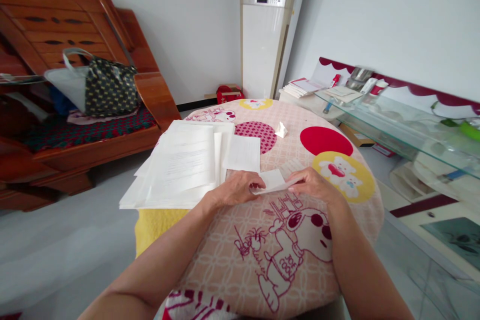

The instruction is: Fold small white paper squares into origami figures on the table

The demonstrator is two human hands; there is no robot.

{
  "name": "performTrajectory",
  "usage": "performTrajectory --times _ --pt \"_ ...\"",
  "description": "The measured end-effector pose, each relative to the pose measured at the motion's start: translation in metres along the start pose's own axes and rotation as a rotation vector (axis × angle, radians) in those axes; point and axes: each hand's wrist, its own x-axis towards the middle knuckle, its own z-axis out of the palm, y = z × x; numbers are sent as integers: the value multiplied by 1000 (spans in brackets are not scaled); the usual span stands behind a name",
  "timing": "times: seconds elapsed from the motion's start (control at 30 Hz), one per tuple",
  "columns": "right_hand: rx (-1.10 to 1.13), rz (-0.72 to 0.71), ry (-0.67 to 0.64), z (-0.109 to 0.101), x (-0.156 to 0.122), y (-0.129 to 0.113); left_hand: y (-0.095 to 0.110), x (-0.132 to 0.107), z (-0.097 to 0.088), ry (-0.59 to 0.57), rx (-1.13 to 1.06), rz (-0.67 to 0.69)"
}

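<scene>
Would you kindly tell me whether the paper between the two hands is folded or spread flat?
Partly folded: the paper shows a bent flap at the right hand.

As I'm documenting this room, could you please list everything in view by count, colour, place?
held paper: one, white, between both hands
paper pile: one, white, table's left
printed sheet: one, white, right of pile
scrap: one, white, far on table
tablecloth: one, pink patterned, below papers
yellow cloth: one, below pile
bench: one, brown, left
handbag: one, dark patterned, on bench
tall unit: one, white, far wall
bundle: one, red, beside unit
glass shelf: one, clear, right
shelf items: several, mixed, right
left hand: one, on held paper
right hand: one, on held paper
</scene>
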Motion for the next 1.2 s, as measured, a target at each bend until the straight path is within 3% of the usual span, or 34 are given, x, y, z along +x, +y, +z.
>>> performTrajectory --times 0.17,0.37,0.57,0.67,0.8,1.0,1.2 --pt "-8 166 -2 3 0 9 -7 5 3 73 -193 -191" --pt "32 248 76 12 9 19 -20 10 9 135 -548 -323" --pt "135 252 187 25 14 12 -11 9 10 307 -288 -463" --pt "170 283 283 31 14 2 -8 7 15 326 -119 -471" --pt "117 261 315 36 11 -4 -11 3 25 356 39 -495" --pt "24 296 400 43 10 4 -14 0 30 369 30 -518" --pt "-41 242 423 45 11 8 -11 0 27 349 -72 -556"
